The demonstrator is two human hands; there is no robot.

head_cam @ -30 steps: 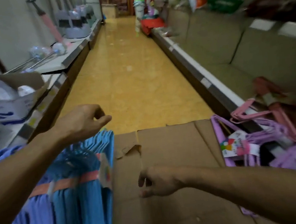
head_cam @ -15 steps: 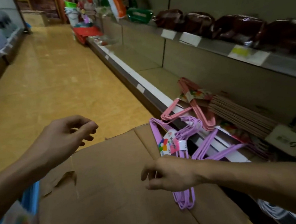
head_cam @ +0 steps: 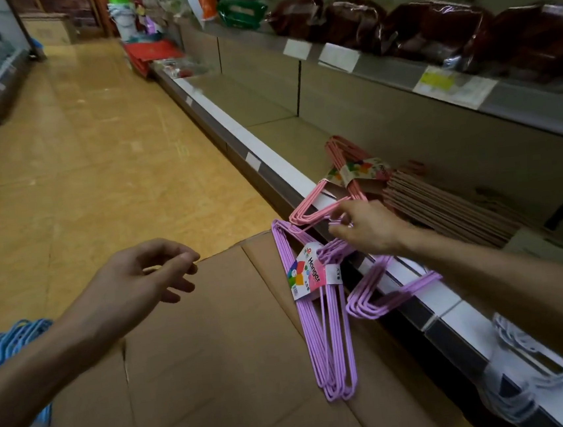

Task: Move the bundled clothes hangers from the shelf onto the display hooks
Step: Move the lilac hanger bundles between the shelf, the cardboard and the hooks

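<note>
A pink hanger bundle (head_cam: 345, 179) with a paper label lies on the lower shelf (head_cam: 289, 167), one corner sticking out over the edge. My right hand (head_cam: 367, 225) reaches to its hooks and pinches them with the fingertips. A purple hanger bundle (head_cam: 322, 330) labelled "Hanger" hangs down over a cardboard box (head_cam: 201, 358). A second purple bundle (head_cam: 381, 296) rests across the shelf edge. My left hand (head_cam: 138, 278) hovers over the box with loosely curled fingers and holds nothing. Blue hangers (head_cam: 0, 347) show at the far left.
Flat brown cardboard-coloured packs (head_cam: 444, 204) lie on the shelf behind the pink bundle. Dark red wrapped packages (head_cam: 427, 27) line the upper shelf. White hangers (head_cam: 526, 382) hang at the lower right. The yellow tiled aisle (head_cam: 80, 170) runs ahead.
The view has swung right toward the shelf. My right hand rose from above the box to the hooks of the pink bundle. My left hand stayed hovering, empty.
</note>
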